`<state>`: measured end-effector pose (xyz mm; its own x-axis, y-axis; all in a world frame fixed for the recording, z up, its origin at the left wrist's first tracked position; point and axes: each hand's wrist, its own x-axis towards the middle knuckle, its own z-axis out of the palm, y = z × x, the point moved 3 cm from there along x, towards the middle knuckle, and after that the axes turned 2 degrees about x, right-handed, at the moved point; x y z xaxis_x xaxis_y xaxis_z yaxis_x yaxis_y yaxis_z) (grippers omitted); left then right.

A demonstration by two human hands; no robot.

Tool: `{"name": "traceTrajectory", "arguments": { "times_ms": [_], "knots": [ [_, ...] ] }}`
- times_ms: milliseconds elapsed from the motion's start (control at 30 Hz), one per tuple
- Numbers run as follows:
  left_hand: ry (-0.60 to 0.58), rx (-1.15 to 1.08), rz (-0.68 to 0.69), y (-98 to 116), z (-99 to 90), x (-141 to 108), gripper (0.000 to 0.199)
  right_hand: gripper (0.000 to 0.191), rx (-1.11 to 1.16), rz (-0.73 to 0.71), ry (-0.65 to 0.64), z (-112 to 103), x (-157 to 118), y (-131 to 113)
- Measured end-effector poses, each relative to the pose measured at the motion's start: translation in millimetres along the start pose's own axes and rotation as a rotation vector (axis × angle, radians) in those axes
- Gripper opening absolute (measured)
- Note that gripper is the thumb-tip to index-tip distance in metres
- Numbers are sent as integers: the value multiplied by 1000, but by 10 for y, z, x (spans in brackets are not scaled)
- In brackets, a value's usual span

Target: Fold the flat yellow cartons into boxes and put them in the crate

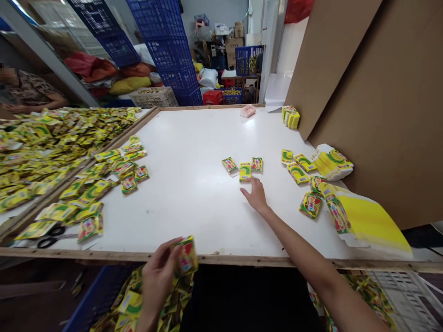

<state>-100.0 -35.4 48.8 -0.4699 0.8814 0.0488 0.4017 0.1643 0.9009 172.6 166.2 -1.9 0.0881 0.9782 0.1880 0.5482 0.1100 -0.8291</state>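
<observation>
- While the left hand (161, 267) pinches a small printed box (187, 256) between thumb and fingers, that box hangs at the table's near wooden edge, slightly blurred
- Ahead and to the right of this grip, the right hand (256, 196) reaches over the white table (194, 207), thumb spread away from the fingers and closed around nothing, its fingertips at the near edge of a yellow box (245, 170)
- Just beyond the right hand, a tilted box (230, 165) lies left of the yellow one and an upright-printed box (257, 164) right of it
- Right of the right hand, well apart, a fanned stack of flat cartons (375, 219) rests near a tall cardboard sheet (384, 115)
- Left of the held box, black-handled scissors (51, 237) lie beside scattered boxes
- Below the left hand, a blue crate (98, 295) holds more yellow packs
- Farther out, beyond the left hand, a co-worker (38, 90) sits behind a heap of yellow packs (58, 138)
</observation>
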Motion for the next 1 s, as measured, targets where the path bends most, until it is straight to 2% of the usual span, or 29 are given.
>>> {"name": "traceTrajectory", "arguments": {
  "times_ms": [67,133,200,267,300,367,467,533,567,667,700,767,867,933,1000],
  "knots": [
    [77,188,-18,-200,-455,-33,41,48,-16,54,42,165,272,-39],
    [116,344,-51,-412,-792,-91,46,52,3,97,80,276,446,-65],
    [165,436,-62,-574,-983,-150,53,49,43,127,98,313,516,-54],
    [212,441,-59,-648,-1003,-189,59,44,107,148,88,278,478,-3],
    [211,406,-62,-652,-940,-195,59,42,146,159,68,243,418,31],
    [152,268,-72,-587,-669,-173,55,38,224,182,2,154,211,94],
    [-47,-24,-29,-329,28,-68,48,43,382,200,-148,35,-283,102],
    [-193,-216,21,-109,568,14,49,52,779,254,-359,22,-672,35],
    [-248,-311,31,-10,821,48,54,56,898,291,-439,16,-852,-2],
    [-380,-538,46,204,1393,96,58,55,1002,352,-520,-26,-1217,-53],
    [-421,-580,52,241,1505,92,55,51,977,341,-504,-52,-1270,-43],
    [-485,-600,64,264,1612,69,53,42,873,274,-397,-136,-1291,13],
    [-544,-534,65,208,1594,13,56,39,686,133,-215,-285,-1247,104],
    [-596,-481,59,159,1556,-37,53,35,606,61,-205,-341,-1243,129],
    [-647,-424,66,131,1534,-88,43,30,550,18,-248,-362,-1264,132]
  ]
}}
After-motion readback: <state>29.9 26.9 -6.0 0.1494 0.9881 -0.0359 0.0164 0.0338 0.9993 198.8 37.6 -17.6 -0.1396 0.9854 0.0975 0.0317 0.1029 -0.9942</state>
